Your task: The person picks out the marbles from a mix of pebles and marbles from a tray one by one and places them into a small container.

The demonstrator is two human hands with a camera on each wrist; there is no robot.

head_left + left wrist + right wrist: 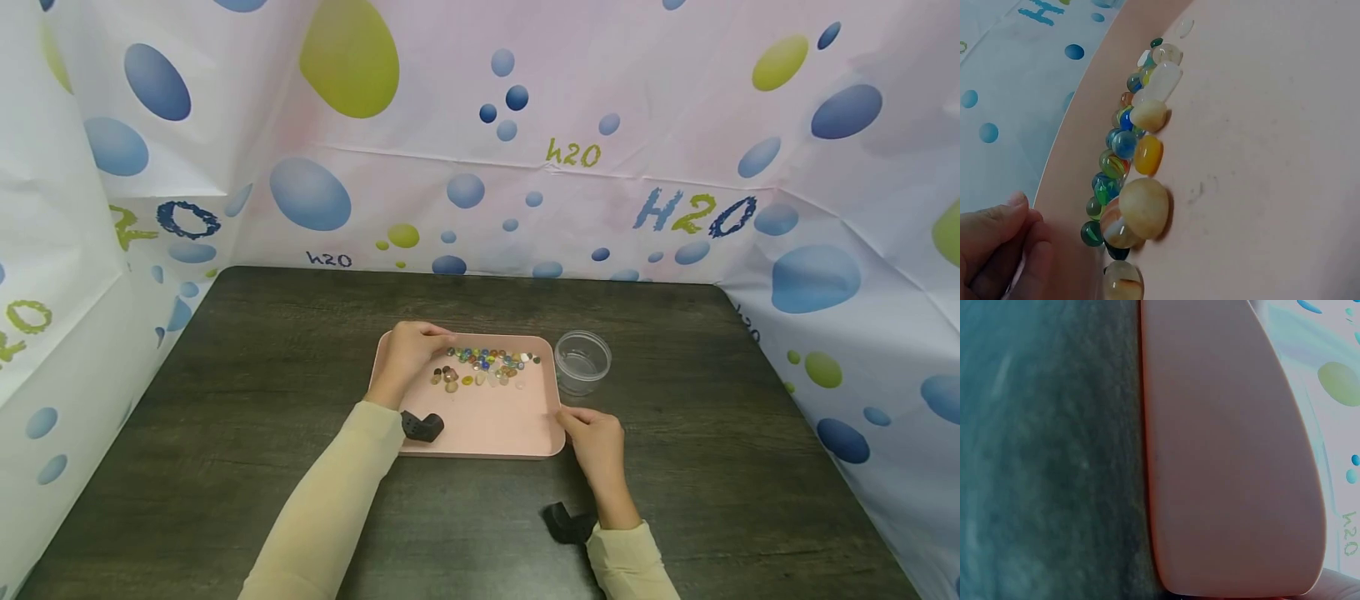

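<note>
A shallow pink tray [480, 427] sits in the middle of the dark table, with small glass marbles [486, 360] and smooth pebbles [1144, 209] gathered along its far side. My left hand [408, 354] pinches the far rim near the left corner; its thumb and curled fingers show at the rim in the left wrist view. On the tray's right edge, close to the front corner, my right hand [596, 437] grips the rim. A fingertip of it [1338, 587] shows beside the tray's corner in the right wrist view.
A clear round plastic jar [582, 361] stands right beside the tray's far right corner. Black wrist devices [422, 427] are on both forearms. White sheeting [420, 133] with blue and green spots hangs behind the table [292, 333] and along its sides.
</note>
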